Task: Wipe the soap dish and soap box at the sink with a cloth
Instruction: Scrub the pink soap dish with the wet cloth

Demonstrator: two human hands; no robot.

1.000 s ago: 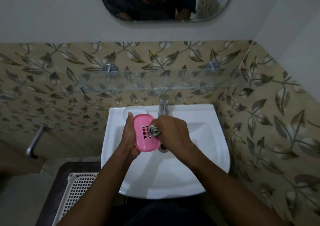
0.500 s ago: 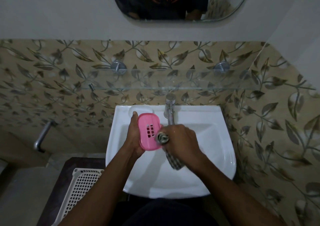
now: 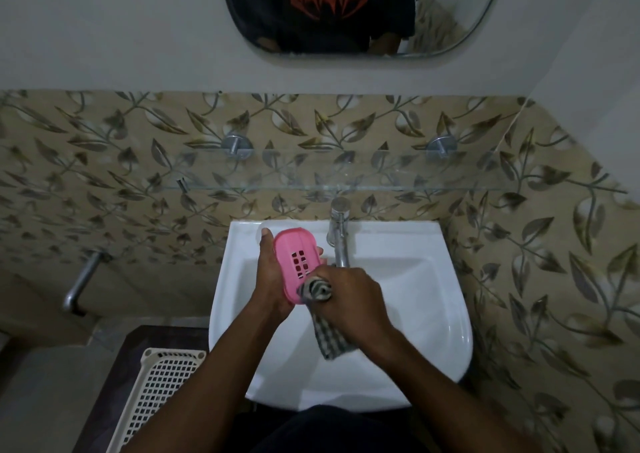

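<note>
Head view shows the wiping step under way: the left hand (image 3: 273,279) grips the pink soap dish (image 3: 298,262), tilted above the sink (image 3: 415,314). The right hand (image 3: 353,303) clutches a bunched checked cloth (image 3: 330,340) against the dish's near end (its tail hangs toward the basin). Next, I judge, the cloth needs working across the slotted middle and the far rim.

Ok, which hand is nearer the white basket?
Left. The left hand holds the pink soap dish up-right of the basket; the right hand, gripping the cloth, is farther right.
</note>
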